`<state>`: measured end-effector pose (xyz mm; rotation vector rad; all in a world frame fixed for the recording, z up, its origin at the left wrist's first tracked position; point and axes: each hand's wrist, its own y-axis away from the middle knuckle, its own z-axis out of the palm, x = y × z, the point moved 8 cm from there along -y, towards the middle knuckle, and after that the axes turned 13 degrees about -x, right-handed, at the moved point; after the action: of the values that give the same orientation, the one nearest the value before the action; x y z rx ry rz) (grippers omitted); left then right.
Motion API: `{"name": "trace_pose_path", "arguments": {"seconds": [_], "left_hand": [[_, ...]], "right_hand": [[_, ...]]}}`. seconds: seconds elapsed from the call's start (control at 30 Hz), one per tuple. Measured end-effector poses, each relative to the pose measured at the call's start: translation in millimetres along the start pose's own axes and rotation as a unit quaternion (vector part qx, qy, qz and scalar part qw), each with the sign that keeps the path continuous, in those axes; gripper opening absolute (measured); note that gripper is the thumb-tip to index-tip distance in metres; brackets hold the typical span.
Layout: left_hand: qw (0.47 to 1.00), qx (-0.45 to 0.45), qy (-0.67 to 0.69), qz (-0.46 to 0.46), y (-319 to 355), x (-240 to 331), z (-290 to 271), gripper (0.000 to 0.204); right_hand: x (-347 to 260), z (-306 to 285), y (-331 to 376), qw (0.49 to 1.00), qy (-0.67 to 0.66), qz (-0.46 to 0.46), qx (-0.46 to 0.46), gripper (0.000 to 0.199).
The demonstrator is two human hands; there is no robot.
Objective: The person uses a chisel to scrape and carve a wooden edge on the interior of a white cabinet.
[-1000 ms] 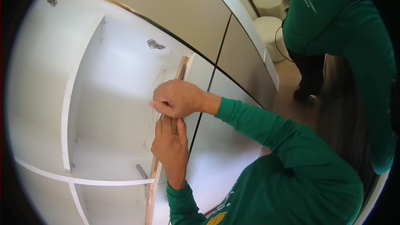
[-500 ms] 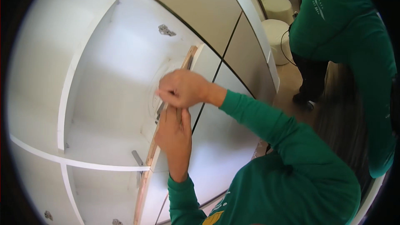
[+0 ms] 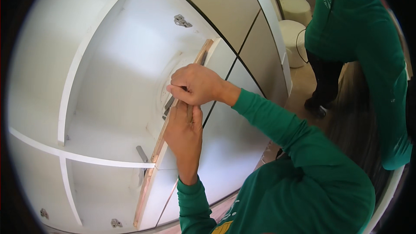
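My right hand (image 3: 196, 85) is closed around a thin dark tool (image 3: 203, 58) that lies along the raw wooden edge of a white cabinet panel (image 3: 156, 151). Just below it, my left hand (image 3: 184, 133) wraps over that same panel edge, its fingertips touching my right hand. A grey metal hinge (image 3: 168, 104) sits on the inner face of the panel right at my fingers. How the tool ends below my right hand is hidden by both hands.
The open white cabinet has a shelf (image 3: 86, 158) and a divider (image 3: 71, 82). Metal hinge plates (image 3: 182, 20) (image 3: 116, 222) sit inside. Beige closed doors (image 3: 242, 17) are to the right. Another person in a green shirt (image 3: 359, 39) stands by white stools (image 3: 297, 13).
The view has tilted so the cabinet and both hands sit higher and further right in frame. My hands have stayed together on the same spot of the panel edge.
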<state>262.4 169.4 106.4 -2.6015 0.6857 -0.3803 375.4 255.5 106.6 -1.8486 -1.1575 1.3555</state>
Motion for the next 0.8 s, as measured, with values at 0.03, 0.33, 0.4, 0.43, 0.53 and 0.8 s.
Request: {"name": "trace_pose_path", "arguments": {"seconds": [0.03, 0.33, 0.4, 0.43, 0.53, 0.8], "left_hand": [[1.0, 0.009, -0.01, 0.005, 2.1, -1.3, 0.0, 0.03], [0.998, 0.011, -0.063, 0.006, -1.3, -1.2, 1.2, 0.038], [0.998, -0.032, -0.062, -0.005, -26.8, 4.5, 5.4, 0.037], [0.997, -0.055, -0.059, -0.007, -36.7, 8.8, 8.4, 0.036], [0.998, 0.02, -0.056, 0.037, -9.3, 6.2, -6.3, 0.033], [0.999, -0.017, -0.032, -0.007, -7.3, 5.5, -5.9, 0.028]], "right_hand": [[-4.1, 4.3, 1.5, 1.0, 0.002, -0.01, 0.002, 0.043], [8.6, -15.0, -9.4, 0.998, 0.044, -0.033, 0.02, 0.042], [22.3, -23.9, -8.9, 0.999, 0.048, 0.003, 0.022, 0.04], [19.3, -22.2, -3.5, 0.999, 0.032, -0.003, 0.022, 0.04], [-1.7, -15.8, -7.2, 0.997, 0.014, -0.064, 0.047, 0.04], [-7.7, -10.2, -1.0, 0.998, 0.011, -0.034, 0.05, 0.042]]}}
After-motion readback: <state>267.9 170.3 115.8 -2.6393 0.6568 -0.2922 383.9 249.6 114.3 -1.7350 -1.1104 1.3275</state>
